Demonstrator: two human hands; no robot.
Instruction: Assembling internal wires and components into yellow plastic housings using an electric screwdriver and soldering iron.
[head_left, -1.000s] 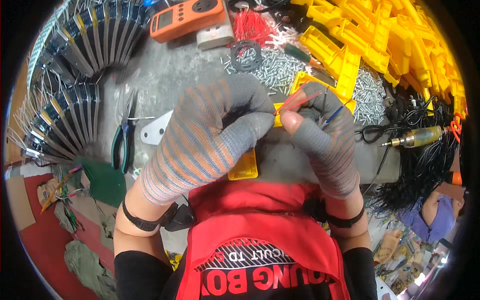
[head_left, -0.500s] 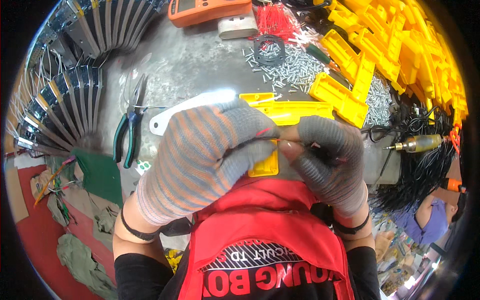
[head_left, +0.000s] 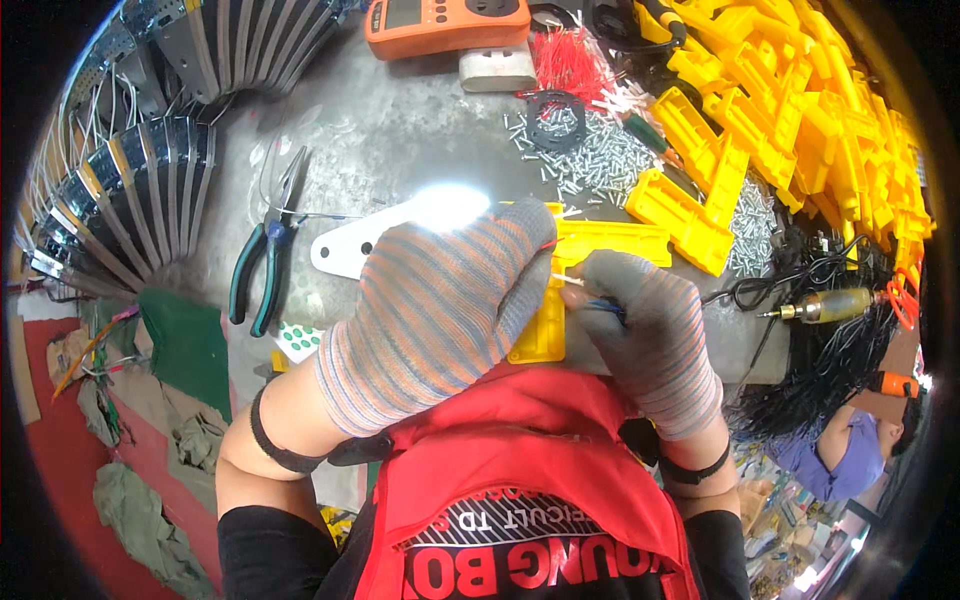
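Green-handled pliers (head_left: 262, 270) lie far left on the bench. Left hand (head_left: 430, 310), gloved, curls closed over the yellow plastic housing (head_left: 545, 330) at bench edge. Right hand (head_left: 650, 335) pinches thin wires (head_left: 590, 295) beside it. Loose screws (head_left: 600, 160) lie beyond.

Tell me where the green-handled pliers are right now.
In the head view, the green-handled pliers lie on the grey table, on the person's left, just left of the white flat plate and of the gloved left hand.
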